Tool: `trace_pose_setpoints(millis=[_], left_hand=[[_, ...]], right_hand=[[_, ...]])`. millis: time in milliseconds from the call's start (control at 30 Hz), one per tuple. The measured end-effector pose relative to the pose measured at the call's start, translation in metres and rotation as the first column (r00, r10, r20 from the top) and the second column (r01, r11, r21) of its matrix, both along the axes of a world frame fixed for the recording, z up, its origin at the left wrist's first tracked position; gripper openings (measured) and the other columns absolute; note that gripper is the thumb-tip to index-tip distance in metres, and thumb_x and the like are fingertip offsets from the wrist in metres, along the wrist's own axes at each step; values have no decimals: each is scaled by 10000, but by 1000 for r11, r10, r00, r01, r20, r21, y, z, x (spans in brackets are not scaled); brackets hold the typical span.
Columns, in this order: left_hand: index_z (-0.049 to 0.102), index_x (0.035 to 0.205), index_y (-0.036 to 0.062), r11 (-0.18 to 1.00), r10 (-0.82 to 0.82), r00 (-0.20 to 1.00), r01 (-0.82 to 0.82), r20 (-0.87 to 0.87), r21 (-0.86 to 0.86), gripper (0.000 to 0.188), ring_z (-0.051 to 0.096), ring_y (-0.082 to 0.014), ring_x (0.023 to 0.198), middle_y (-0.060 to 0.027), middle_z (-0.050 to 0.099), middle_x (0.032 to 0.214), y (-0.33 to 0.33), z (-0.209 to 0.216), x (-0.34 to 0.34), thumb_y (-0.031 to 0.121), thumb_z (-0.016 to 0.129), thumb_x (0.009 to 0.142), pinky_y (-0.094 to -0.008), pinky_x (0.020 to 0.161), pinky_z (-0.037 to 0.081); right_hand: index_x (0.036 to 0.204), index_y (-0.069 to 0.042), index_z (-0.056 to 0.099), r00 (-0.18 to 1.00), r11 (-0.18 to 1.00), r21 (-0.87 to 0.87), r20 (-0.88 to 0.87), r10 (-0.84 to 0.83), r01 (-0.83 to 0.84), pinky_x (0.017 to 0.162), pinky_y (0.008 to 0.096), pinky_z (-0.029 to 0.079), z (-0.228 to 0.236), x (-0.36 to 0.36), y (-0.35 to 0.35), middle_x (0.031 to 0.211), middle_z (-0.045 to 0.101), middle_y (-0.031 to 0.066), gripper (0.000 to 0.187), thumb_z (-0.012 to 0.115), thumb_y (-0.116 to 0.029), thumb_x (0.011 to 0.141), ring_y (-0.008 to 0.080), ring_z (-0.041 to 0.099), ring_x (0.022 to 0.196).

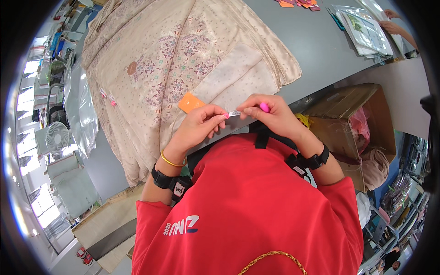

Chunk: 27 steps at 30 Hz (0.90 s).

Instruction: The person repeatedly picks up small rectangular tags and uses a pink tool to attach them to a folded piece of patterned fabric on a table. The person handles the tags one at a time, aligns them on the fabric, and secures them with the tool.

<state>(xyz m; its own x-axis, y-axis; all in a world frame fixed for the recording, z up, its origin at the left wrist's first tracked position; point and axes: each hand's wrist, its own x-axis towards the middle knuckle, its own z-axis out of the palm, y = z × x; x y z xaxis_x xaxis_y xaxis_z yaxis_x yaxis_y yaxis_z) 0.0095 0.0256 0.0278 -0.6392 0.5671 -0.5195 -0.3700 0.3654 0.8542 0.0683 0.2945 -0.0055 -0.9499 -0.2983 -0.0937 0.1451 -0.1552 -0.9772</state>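
Red shirt point(256, 201) foremost, I see left hand point(200, 124) and right hand point(275, 118) pinching a narrow, white, dark-marked label point(234, 113) by fingertips.

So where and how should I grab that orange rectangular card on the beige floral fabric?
I'd pinch the orange rectangular card by its left edge, coming from the left: that edge looks free, while the left hand crowds its lower right. It seems thin and nearly flat.
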Motion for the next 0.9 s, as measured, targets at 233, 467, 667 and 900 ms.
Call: trace_pose_setpoints(millis=[233,467,667,900], left_hand=[[719,1177,39,995,10,1000,-12,24,100,179,590,-20,743,20,712,916,7,-5,2,200,651,1137,-186,611,484],[733,1185,49,996,-46,999,46,-6,76,170,596,-21,728,19,719,905,8,-8,-1,194,653,1144,-192,617,489],[731,1095,57,998,-57,998,58,-27,31,148,565,-14,725,37,717,867,9,-8,-2,181,656,1123,-202,586,442],[729,1106,42,997,-71,996,70,-46,-12,145,582,-34,732,21,719,871,15,-4,-6,168,659,1121,-228,651,475]], right_hand=[[1209,-81,685,979,965,260,-192,70,-18,776,338,545,7,-7,-17,912,682,74,248,638,-64,966,200,676,824],[1156,-100,654,974,944,327,-192,117,-49,716,367,515,8,-12,-15,866,655,78,189,640,-106,967,231,635,771],[1149,-104,642,968,949,307,-210,139,-69,701,367,504,5,-15,-14,851,640,73,183,639,-96,966,227,619,751],[1141,-103,634,967,959,274,-221,129,-65,703,383,495,0,-17,-11,841,630,77,174,642,-90,968,249,615,756]])
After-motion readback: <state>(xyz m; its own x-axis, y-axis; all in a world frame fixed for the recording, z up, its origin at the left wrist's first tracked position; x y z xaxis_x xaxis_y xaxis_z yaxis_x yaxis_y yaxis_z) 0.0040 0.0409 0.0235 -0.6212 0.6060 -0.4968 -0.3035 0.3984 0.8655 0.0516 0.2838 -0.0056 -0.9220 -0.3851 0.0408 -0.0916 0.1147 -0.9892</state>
